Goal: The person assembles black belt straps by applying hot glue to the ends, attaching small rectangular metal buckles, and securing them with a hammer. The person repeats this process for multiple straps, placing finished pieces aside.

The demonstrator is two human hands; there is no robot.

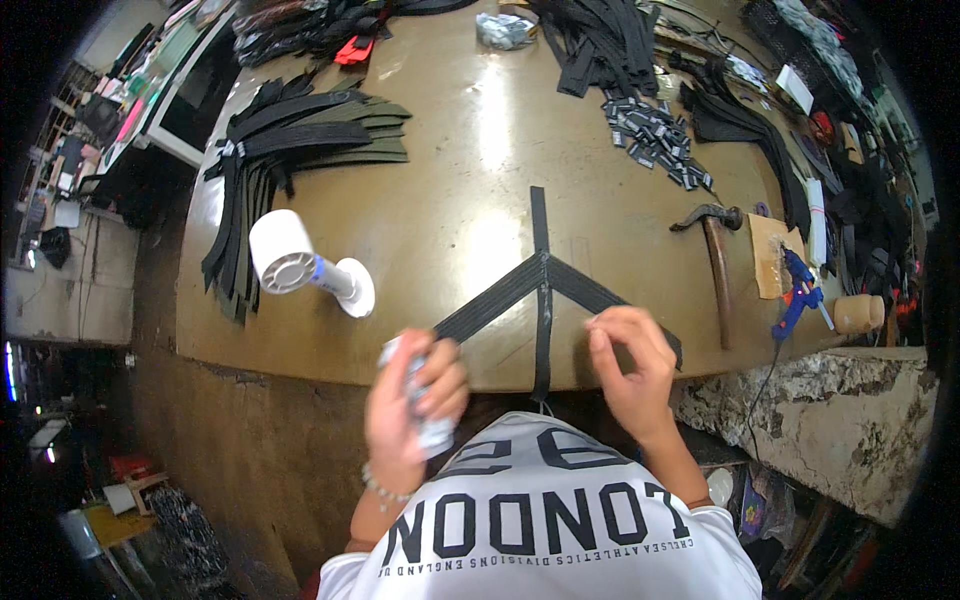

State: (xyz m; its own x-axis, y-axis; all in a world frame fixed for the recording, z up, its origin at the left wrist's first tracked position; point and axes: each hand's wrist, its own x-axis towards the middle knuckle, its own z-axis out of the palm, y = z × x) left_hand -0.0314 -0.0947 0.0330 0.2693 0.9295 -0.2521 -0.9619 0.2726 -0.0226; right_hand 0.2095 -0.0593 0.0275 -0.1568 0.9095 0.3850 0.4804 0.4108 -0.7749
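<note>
Black webbing straps (490,297) lie on the table in front of me, two of them slanting down from a joint. A narrower black strip (543,335) runs straight through that joint toward the table's near edge, with shiny patches along it. My left hand (415,395), slightly blurred, is closed around a pale grey-white thing (436,434), mostly hidden by the fingers, left of the straps. Above the right slanting strap, my right hand (637,372) has thumb and forefinger brought together in a pinch. Whatever may be between those fingertips is too small to make out.
A small white fan (283,250) stands at left, beside stacked black and olive strips (300,135). At right lie a hammer (718,270), brown cardboard (772,255) and a blue glue gun (797,292). Farther back are small dark pieces (655,140) and black straps (600,45).
</note>
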